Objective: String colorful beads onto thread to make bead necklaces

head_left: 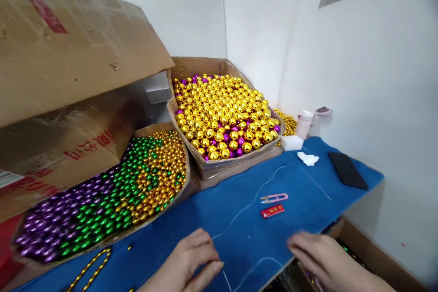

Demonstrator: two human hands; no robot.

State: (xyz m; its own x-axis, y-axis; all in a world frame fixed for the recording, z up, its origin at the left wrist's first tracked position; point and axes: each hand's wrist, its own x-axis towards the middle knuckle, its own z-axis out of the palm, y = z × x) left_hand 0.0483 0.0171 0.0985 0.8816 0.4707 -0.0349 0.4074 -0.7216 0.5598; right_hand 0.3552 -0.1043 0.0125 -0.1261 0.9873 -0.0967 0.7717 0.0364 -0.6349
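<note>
Blue cloth (212,207) bears thread (253,200), seemingly being arranged; left hand (193,260), six o'clock, right hand (320,253), five, curl, holds unclear; slack needs managing next.

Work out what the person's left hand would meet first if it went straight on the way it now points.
The left hand, pointing forward and rightward, would probably first meet the white thread on the blue cloth; the hand's height is unclear, so it might pass above it.
</note>
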